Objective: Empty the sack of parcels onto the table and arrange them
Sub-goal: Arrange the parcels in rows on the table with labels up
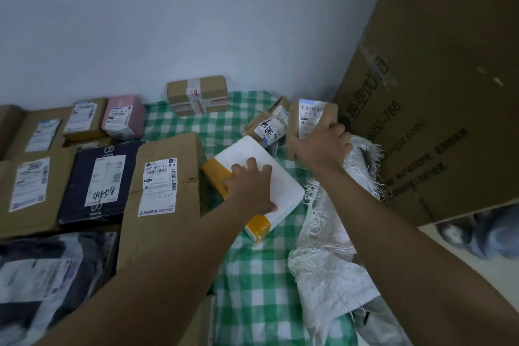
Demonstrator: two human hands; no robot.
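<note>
Left hand point(252, 187) flat on the white foam parcel point(262, 177), fingers spread and pressing; it lies askew on the green-check tabletop point(252, 275), yellow tape at both ends. Right hand point(321, 143) curled round a small brown labelled parcel point(309, 118), holding it upright near the far right corner. The white woven sack point(331, 255) lies slumped along the right edge, frayed mouth toward the parcels; cannot tell whether anything remains inside.

Sorted boxes sit in rows at left, among them a tall brown box point(165, 191) just beside the foam one.

Risks, as I judge them: the two small parcels point(269, 126) behind could topple if the held one is pulled away; loose sack threads may snag; sliding the foam parcel could ruck the cloth.
</note>
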